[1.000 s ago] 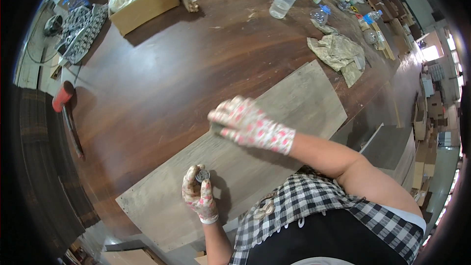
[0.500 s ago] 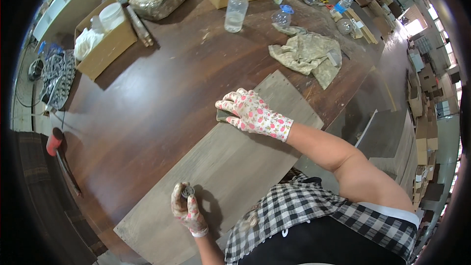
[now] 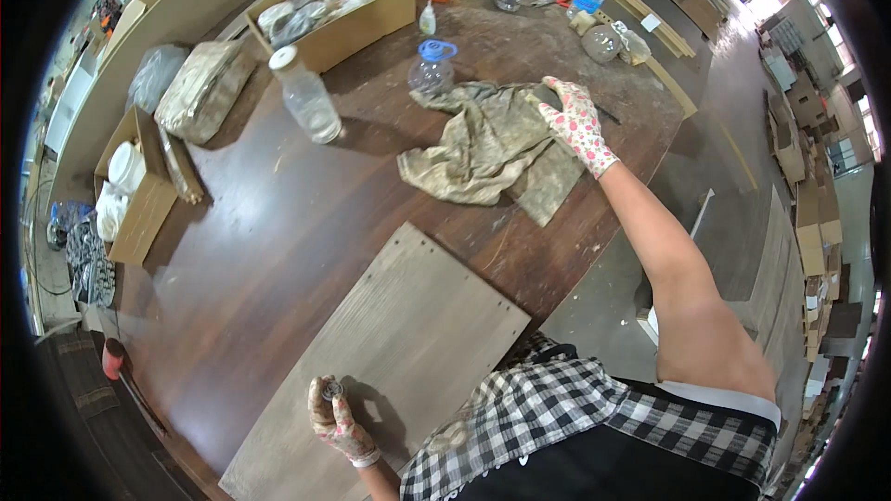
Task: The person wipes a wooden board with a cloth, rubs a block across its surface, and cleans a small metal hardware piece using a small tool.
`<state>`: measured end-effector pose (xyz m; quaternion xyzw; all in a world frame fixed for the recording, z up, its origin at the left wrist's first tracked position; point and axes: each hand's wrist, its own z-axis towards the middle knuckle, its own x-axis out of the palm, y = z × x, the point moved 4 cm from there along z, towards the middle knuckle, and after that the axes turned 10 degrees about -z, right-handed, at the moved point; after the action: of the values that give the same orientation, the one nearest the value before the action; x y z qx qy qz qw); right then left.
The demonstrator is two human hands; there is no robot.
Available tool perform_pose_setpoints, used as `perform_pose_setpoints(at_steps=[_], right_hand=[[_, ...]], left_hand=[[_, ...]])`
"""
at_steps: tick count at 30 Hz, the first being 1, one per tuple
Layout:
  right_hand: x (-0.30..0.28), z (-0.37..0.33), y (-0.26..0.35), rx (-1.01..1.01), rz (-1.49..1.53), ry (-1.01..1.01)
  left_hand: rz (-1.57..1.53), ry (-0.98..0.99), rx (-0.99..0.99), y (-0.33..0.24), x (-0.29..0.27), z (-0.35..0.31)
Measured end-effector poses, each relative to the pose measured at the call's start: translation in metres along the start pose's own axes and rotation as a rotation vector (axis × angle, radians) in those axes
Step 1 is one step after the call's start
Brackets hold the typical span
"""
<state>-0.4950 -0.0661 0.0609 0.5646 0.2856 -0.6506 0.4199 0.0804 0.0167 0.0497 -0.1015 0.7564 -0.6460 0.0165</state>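
A grey wood-grain board point(image 3: 408, 306) with small holes along its far end lies flat on the brown table. Above its near part is my left hand point(image 3: 343, 427), in a floral glove, its fingers closed round a small round grey disc-like piece point(image 3: 331, 391). Out to the far right, my right hand point(image 3: 579, 126), also gloved, grips a small dark block point(image 3: 542, 95) between thumb and fingers. That hand is at the right edge of a crumpled, stained cloth point(image 3: 473, 144); whether it touches the cloth I cannot tell.
Beyond the cloth stand a blue-capped bottle point(image 3: 432, 72) and a white-capped clear bottle point(image 3: 308, 102). Cardboard boxes point(image 3: 367, 32) with contents, a wrapped bundle point(image 3: 206, 93) and more bottles line the far side. A red-headed mallet point(image 3: 113, 359) is at the left edge.
My right hand has lifted off the board with the dark block and moved far right to the cloth. My left hand still holds the round piece. The whole view has shifted.
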Motion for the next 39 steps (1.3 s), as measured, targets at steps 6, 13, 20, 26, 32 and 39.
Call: perform_pose_setpoints(at_steps=[6, 13, 20, 26, 32, 39], right_hand=[[0.017, 0.033, -0.083, 0.151, -0.011, 0.0], [0.034, 0.05, -0.116, 0.196, 0.025, 0.01], [0.027, 0.077, -0.153, 0.289, -0.02, -0.15], [-0.006, 0.112, -0.194, 0.313, -0.072, -0.366], [0.008, 0.109, -0.214, 0.369, -0.078, -0.159], [0.006, 0.078, -0.162, 0.128, -0.181, -0.34]], left_hand=[[0.015, -0.026, 0.012, 0.005, 0.027, 0.0], [0.0, -0.088, -0.036, 0.01, 0.024, -0.001], [0.003, -0.135, -0.011, 0.008, 0.03, -0.007], [0.033, -0.13, -0.01, 0.014, 0.026, -0.007], [-0.007, -0.218, -0.005, 0.017, 0.03, -0.008], [0.012, -0.154, -0.018, 0.028, 0.022, -0.007]])
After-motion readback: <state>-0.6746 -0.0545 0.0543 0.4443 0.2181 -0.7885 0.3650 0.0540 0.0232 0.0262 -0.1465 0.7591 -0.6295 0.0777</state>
